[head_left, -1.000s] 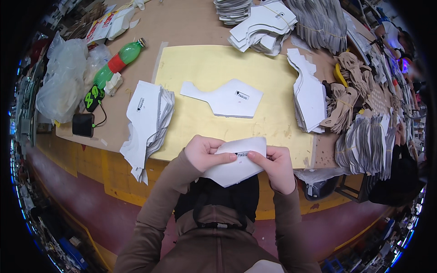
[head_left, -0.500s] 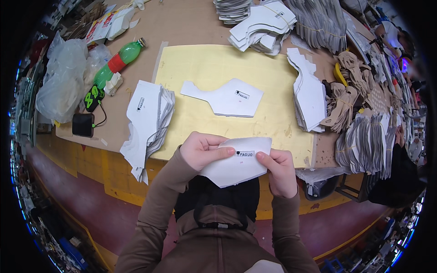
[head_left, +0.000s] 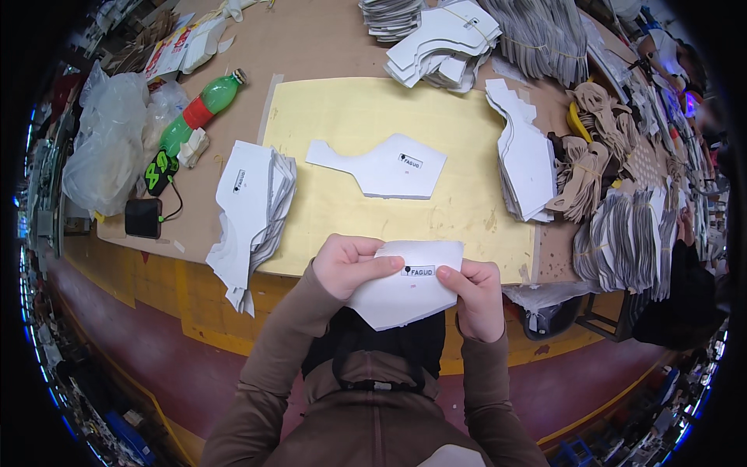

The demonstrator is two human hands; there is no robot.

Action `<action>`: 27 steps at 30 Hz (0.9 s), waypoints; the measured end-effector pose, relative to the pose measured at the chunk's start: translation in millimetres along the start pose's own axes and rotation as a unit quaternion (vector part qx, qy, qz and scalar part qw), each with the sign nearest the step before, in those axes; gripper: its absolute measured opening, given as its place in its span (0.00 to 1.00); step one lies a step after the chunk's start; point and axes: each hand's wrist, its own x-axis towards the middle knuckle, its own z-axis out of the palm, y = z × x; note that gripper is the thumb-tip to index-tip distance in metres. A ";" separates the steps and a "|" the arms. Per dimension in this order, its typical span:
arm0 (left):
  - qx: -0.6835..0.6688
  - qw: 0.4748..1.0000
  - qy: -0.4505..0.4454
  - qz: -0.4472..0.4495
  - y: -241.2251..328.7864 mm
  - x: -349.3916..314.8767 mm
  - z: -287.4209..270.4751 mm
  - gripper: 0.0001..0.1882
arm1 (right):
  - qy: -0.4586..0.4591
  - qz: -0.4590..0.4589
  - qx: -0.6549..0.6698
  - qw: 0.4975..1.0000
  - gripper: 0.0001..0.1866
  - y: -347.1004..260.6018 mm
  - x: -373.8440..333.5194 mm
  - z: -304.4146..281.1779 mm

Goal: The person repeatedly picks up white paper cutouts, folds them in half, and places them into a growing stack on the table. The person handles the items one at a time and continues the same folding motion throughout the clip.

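White cut piece (head_left: 401,307) held at the table's (head_left: 311,54) six o'clock edge; left hand (head_left: 348,268) and right hand (head_left: 476,292) grip its sides, fingers pinched. Right thumb (head_left: 453,279) has cleared the printed label (head_left: 419,271) since a second ago; mark apparently open to checking. Lying piece (head_left: 389,173) at twelve; left stack (head_left: 250,204) at ten.
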 end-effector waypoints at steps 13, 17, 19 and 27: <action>0.088 0.996 0.004 0.012 6.9 2.7 4.2 0.16 | 0.005 -0.015 -0.006 1.000 0.13 1.8 3.6 -1.2; 0.117 0.990 0.035 0.075 2.6 4.5 12.9 0.12 | 0.009 -0.048 -0.040 0.998 0.12 -0.9 1.7 2.1; 0.134 0.986 0.055 0.087 0.5 4.3 16.4 0.11 | 0.014 -0.059 -0.066 0.996 0.11 -0.1 0.1 4.3; 0.259 0.956 0.104 0.087 -3.0 -5.3 20.8 0.13 | 0.010 -0.064 -0.126 0.990 0.11 9.2 -2.9 2.8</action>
